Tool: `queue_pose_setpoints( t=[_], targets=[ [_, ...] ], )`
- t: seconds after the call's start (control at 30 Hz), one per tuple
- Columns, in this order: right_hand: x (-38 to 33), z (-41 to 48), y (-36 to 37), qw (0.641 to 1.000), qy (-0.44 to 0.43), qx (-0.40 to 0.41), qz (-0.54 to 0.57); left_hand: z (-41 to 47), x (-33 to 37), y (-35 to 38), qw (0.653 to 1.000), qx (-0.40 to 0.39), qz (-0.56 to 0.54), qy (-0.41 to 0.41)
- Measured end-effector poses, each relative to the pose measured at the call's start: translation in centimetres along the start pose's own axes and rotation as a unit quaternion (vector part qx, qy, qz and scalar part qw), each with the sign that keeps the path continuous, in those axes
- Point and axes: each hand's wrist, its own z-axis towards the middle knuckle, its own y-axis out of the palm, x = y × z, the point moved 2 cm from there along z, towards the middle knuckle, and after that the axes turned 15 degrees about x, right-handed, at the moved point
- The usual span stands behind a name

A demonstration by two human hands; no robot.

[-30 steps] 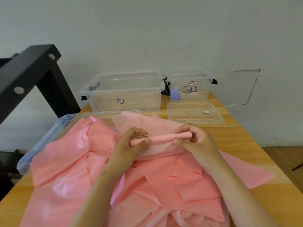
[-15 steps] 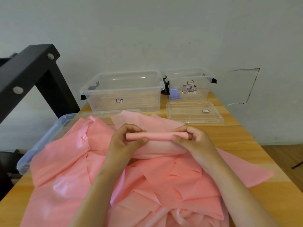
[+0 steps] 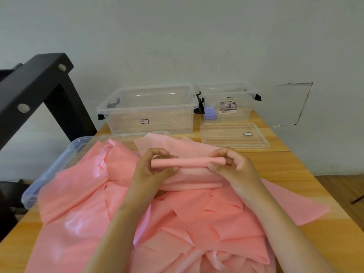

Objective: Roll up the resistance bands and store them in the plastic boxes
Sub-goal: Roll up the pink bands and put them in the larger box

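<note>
A pile of pink resistance bands [image 3: 173, 223] covers the near half of the wooden table [image 3: 307, 184]. Above it I hold a thin pink roll [image 3: 187, 162] level, with the loose band hanging from it. My left hand [image 3: 152, 170] pinches the roll's left end between thumb and fingers. My right hand [image 3: 231, 164] pinches its right end. A large clear plastic box [image 3: 147, 110] stands open at the back. A smaller clear box [image 3: 228, 103] stands to its right, with a purple item [image 3: 210, 112] inside.
A clear lid [image 3: 234, 135] lies in front of the small box. A bluish clear lid [image 3: 53, 170] pokes out from under the pink pile at the left. A black metal frame [image 3: 37, 91] rises at the left. The wall stands right behind the boxes.
Both hands have lifted the pink roll slightly and turned it level; it was tilted down to the left before. The pile has barely shifted.
</note>
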Motion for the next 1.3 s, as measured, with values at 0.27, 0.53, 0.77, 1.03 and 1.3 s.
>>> queue_pose_setpoints(
  t=[0.27, 0.53, 0.77, 1.03, 1.3],
  targets=[
    [-0.2, 0.2, 0.0, 1.0, -0.02, 0.001, 0.016, -0.3, 0.4, 0.3, 0.997, -0.011, 0.08, 0.009],
    [-0.2, 0.0, -0.1, 0.999, 0.009, -0.002, 0.035, -0.4, 0.7, 0.0, 1.0, -0.018, 0.021, -0.008],
    [0.0, 0.0, -0.1, 0.999, 0.03, -0.036, 0.017, -0.5, 0.6, 0.2, 0.992, -0.003, 0.12, 0.022],
    [-0.1, -0.1, 0.2, 0.999, 0.047, -0.003, 0.005, -0.4, 0.8, 0.1, 1.0, 0.01, 0.027, 0.002],
    [-0.4, -0.4, 0.3, 1.0, 0.002, -0.004, -0.012, -0.4, 0.7, 0.0, 0.995, 0.001, 0.098, 0.007]
  ],
)
